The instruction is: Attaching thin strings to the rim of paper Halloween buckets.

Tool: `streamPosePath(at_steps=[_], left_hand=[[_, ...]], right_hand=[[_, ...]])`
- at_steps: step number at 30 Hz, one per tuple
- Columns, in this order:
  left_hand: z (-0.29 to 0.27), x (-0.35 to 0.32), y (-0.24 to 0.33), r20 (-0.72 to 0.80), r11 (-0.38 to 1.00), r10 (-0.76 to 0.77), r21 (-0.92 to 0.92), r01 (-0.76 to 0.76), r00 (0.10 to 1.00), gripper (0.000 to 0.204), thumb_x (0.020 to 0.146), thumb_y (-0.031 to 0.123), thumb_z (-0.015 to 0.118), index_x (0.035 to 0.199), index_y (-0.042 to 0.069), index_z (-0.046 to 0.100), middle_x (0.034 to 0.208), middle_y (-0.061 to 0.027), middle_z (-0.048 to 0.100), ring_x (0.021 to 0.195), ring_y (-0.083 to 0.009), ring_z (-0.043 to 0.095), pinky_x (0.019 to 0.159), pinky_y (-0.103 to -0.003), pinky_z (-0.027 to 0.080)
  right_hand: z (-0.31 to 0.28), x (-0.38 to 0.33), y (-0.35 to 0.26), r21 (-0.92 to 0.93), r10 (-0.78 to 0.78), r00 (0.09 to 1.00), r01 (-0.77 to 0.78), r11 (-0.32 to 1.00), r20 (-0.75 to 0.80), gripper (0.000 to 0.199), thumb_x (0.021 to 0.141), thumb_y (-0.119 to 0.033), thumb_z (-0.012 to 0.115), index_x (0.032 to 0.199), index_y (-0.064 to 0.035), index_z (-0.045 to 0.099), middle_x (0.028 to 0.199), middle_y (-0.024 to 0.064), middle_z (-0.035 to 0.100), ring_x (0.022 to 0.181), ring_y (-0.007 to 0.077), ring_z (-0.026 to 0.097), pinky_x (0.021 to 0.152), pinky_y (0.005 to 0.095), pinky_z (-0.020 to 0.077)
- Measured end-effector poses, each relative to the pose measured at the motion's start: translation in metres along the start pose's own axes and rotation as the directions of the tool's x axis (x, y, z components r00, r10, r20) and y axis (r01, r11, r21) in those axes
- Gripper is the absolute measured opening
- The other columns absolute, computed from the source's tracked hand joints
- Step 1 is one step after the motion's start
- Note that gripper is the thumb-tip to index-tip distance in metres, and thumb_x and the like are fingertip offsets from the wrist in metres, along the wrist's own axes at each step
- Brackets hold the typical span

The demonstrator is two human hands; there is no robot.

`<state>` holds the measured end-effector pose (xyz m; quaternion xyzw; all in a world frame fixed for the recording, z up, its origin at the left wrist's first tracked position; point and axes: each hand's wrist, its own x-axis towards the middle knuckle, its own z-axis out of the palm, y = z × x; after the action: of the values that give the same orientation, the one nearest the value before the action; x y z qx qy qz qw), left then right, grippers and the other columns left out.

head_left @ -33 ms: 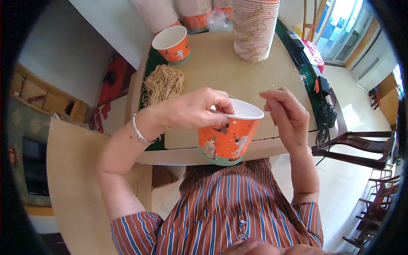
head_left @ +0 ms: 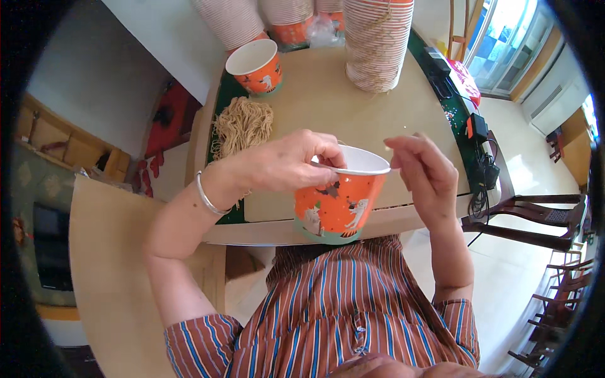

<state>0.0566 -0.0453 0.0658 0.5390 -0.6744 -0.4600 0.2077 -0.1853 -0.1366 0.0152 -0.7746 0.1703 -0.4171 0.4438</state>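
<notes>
Just over the table's near edge, my left hand (head_left: 309,160) pinches the rim of an orange paper bucket (head_left: 337,205) with white figures and a green base. Its thumb is outside and its fingers curl over the white rim. My right hand (head_left: 428,173) is beside the rim on the right, fingers bent and drawn together; whatever they hold is too thin or hidden to make out. A bundle of tan string (head_left: 242,126) lies on the table beyond my left forearm.
A similar orange bucket (head_left: 258,69) stands at the far left of the table. Tall stacks of nested buckets (head_left: 378,47) rise at the back, tan strands hanging on one. Black adapters and cables (head_left: 480,151) line the right edge. A dark wooden chair (head_left: 535,220) stands at right.
The fingers of my right hand have shifted slightly by the rim. My left hand keeps its hold, and the bucket has barely moved.
</notes>
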Motion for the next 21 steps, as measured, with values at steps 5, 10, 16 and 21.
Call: streamPosePath(at_steps=[5, 10, 16, 21], left_hand=[[0.005, -0.002, -0.004, -0.13, 1.0, 0.025, -0.013, -0.027, 0.991, 0.013, 0.09, 0.006, 0.063, 0.099, -0.004, 0.066, 0.094, -0.0058, 0.06, 0.091, -0.0135, 0.059, 0.081, -0.03, 0.048], [0.005, -0.007, -0.013, -0.188, 1.0, 0.003, -0.001, -0.003, 0.982, 0.012, 0.089, 0.005, 0.063, 0.097, -0.004, 0.064, 0.094, -0.0059, 0.061, 0.089, -0.0139, 0.059, 0.08, -0.031, 0.048], [0.008, -0.006, -0.016, -0.222, 0.999, 0.01, 0.038, -0.001, 0.975, 0.021, 0.089, 0.008, 0.063, 0.103, -0.007, 0.066, 0.097, -0.01, 0.064, 0.083, -0.0148, 0.066, 0.077, -0.032, 0.053], [0.015, -0.003, -0.022, -0.308, 0.999, 0.037, 0.049, -0.023, 0.951, 0.022, 0.091, 0.008, 0.063, 0.107, -0.006, 0.067, 0.097, -0.009, 0.064, 0.086, -0.0155, 0.067, 0.081, -0.032, 0.054]], right_hand=[[0.014, -0.016, -0.002, 0.137, 0.041, 0.999, -0.039, 0.99, -0.011, 0.024, 0.098, 0.006, 0.056, 0.12, 0.0018, 0.063, 0.096, 0.0099, 0.07, 0.088, 0.0138, 0.069, 0.076, 0.0261, 0.0553], [0.028, -0.021, 0.006, 0.182, 0.079, 0.996, -0.087, 0.979, 0.052, 0.024, 0.095, 0.004, 0.063, 0.119, 0.0018, 0.062, 0.099, 0.0103, 0.073, 0.089, 0.0154, 0.073, 0.077, 0.0272, 0.0582], [0.045, -0.034, 0.026, 0.159, 0.121, 0.988, -0.135, 0.978, 0.093, 0.016, 0.093, 0.007, 0.063, 0.107, 0.001, 0.065, 0.094, 0.0095, 0.074, 0.084, 0.0113, 0.071, 0.072, 0.0252, 0.0572], [0.052, -0.035, 0.024, 0.261, 0.186, 0.982, -0.188, 0.947, 0.031, 0.011, 0.092, 0.007, 0.063, 0.099, -0.0007, 0.063, 0.086, 0.0042, 0.071, 0.076, 0.0044, 0.064, 0.061, 0.02, 0.05]])
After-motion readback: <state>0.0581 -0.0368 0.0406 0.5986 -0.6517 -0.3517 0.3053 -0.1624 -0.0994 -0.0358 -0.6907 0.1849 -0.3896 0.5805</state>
